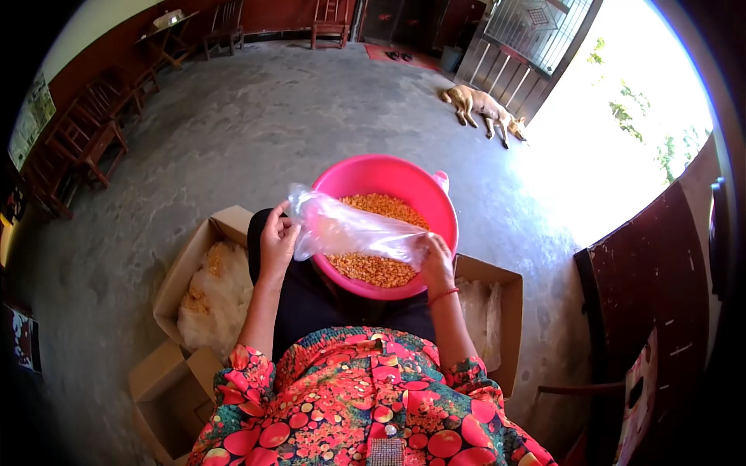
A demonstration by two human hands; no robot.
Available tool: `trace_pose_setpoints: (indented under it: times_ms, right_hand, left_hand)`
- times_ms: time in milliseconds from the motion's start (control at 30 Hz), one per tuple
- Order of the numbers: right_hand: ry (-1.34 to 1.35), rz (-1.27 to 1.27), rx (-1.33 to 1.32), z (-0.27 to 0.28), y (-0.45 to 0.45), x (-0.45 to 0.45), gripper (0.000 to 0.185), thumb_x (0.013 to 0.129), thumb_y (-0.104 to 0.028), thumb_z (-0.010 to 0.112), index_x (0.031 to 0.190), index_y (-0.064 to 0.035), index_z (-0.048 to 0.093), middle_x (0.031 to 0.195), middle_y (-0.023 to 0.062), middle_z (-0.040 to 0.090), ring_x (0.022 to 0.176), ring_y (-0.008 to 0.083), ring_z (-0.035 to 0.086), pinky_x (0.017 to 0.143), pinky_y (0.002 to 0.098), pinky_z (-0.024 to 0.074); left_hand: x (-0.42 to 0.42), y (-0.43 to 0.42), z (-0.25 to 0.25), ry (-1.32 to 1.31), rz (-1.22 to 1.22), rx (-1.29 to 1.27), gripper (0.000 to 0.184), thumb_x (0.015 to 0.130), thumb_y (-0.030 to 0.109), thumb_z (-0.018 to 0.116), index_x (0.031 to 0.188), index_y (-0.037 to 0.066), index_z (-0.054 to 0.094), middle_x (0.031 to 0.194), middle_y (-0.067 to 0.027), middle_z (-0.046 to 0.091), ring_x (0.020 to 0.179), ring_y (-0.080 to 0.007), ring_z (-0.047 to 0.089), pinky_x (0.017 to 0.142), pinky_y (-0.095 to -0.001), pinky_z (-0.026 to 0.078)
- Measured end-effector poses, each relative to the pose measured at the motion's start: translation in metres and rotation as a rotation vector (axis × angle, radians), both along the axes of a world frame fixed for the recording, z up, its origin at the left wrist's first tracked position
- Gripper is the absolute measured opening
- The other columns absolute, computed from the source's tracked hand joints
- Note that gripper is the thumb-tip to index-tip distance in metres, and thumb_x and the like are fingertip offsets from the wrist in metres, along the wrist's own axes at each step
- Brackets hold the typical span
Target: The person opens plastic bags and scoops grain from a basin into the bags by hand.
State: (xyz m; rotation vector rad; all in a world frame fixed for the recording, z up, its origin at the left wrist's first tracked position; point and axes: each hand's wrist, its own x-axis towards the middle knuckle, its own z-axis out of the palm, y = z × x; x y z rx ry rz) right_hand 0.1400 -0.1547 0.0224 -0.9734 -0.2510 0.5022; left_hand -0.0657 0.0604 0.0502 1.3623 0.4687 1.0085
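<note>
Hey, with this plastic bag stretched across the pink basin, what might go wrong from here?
The thin clear plastic bag, held by the left hand and right hand, might tear if pulled hard. The pink basin sits close to the left knee, so a bump could perhaps spill the golden-orange pieces.

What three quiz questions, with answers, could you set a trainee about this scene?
1. True or false: the left grip and the right grip hold the same clear plastic bag.
2. In this view, the clear plastic bag lies across which thing?
A) a wooden chair
B) the pink basin
C) the red mat
3. Fill in the blank: a ____ lies on its side on the floor near the open door.

Key:
1. True.
2. B.
3. Dog.
</note>
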Motion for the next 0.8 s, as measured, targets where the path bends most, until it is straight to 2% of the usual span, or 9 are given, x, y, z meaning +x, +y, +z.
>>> trace_pose_setpoints:
  times_ms: [100,200,233,333,400,433,500,700,800]
  right_hand:
    - [0.003,-0.225,0.146,0.025,-0.012,0.012,0.001,0.078,-0.006,0.052,0.077,-0.0054,0.053,0.070,0.0030,0.055,0.062,0.0103,0.052,0.056,0.0213,0.0429]
    - [-0.135,-0.270,0.199,0.063,-0.013,0.004,0.003,0.078,-0.004,0.052,0.075,-0.0061,0.051,0.073,0.0012,0.054,0.064,0.0086,0.051,0.056,0.0200,0.0417]
    - [-0.136,-0.271,0.198,0.067,-0.012,0.000,0.003,0.078,-0.004,0.052,0.075,-0.0061,0.051,0.073,0.0012,0.054,0.064,0.0086,0.051,0.056,0.0200,0.0417]
    - [-0.675,-0.142,-0.204,0.069,0.002,-0.021,0.006,0.076,0.000,0.051,0.074,-0.0049,0.049,0.071,-0.0010,0.047,0.066,0.0067,0.047,0.056,0.0180,0.0387]
    - [-1.028,-0.127,-0.475,0.065,0.012,-0.043,0.004,0.070,0.000,0.054,0.071,-0.0028,0.051,0.076,0.0061,0.048,0.070,0.0140,0.049,0.060,0.0220,0.0413]
    - [-0.942,-0.033,-0.466,0.062,0.016,-0.059,0.007,0.067,0.001,0.053,0.072,-0.0035,0.055,0.078,0.0073,0.050,0.073,0.0169,0.050,0.060,0.0244,0.0418]
    - [-1.146,-0.022,-0.402,0.058,0.019,-0.074,0.017,0.067,0.003,0.050,0.080,-0.0051,0.057,0.078,0.0078,0.051,0.074,0.0175,0.051,0.056,0.0251,0.0421]
    - [-0.636,0.456,-0.474,0.052,0.004,-0.078,0.028,0.068,0.006,0.046,0.091,-0.0053,0.057,0.081,0.0027,0.053,0.064,0.0081,0.050,0.053,0.0192,0.0396]
    - [-0.668,0.274,-0.388,0.029,0.008,-0.072,0.040,0.071,0.005,0.046,0.109,-0.0070,0.047,0.079,0.0029,0.051,0.059,0.0038,0.047,0.051,0.0170,0.0375]
  left_hand:
    - [0.006,-0.020,0.026,0.257,0.262,0.338,0.051,0.071,-0.001,0.052,0.119,0.006,0.036,0.097,-0.0062,0.050,0.079,-0.0094,0.048,0.068,-0.0207,0.041]
    - [0.022,-0.037,0.029,0.119,0.121,0.378,0.037,0.073,0.001,0.054,0.109,0.005,0.046,0.089,-0.0035,0.054,0.075,-0.0077,0.050,0.066,-0.0200,0.042]
    - [0.027,-0.045,0.027,0.153,-0.008,0.340,0.027,0.075,0.004,0.055,0.102,0.003,0.050,0.086,-0.0017,0.054,0.072,-0.0084,0.050,0.066,-0.0201,0.043]
    - [0.044,-0.082,0.023,0.079,-0.329,0.091,0.028,0.076,0.009,0.057,0.103,0.004,0.050,0.085,0.0003,0.053,0.072,-0.0063,0.050,0.067,-0.0191,0.043]
    - [0.055,-0.101,0.015,-0.007,-0.433,0.021,0.035,0.076,0.010,0.057,0.109,0.004,0.046,0.089,-0.0016,0.053,0.074,-0.0074,0.051,0.068,-0.0203,0.043]
    - [0.058,-0.108,0.011,-0.063,-0.472,-0.038,0.039,0.076,0.010,0.057,0.111,0.002,0.043,0.091,-0.0033,0.052,0.074,-0.0081,0.051,0.069,-0.0211,0.043]
    - [0.056,-0.113,0.008,-0.131,-0.543,-0.171,0.041,0.076,0.010,0.058,0.111,-0.001,0.041,0.091,-0.0030,0.052,0.074,-0.0080,0.051,0.070,-0.0215,0.043]
    - [0.051,-0.092,-0.029,0.018,-0.468,-0.161,0.019,0.080,0.010,0.051,0.097,0.002,0.052,0.084,-0.0006,0.055,0.076,-0.0078,0.053,0.070,-0.0194,0.043]
    - [0.053,-0.093,-0.028,0.017,-0.437,-0.227,0.013,0.081,0.012,0.050,0.088,0.003,0.056,0.079,-0.0008,0.057,0.075,-0.0082,0.054,0.069,-0.0199,0.044]
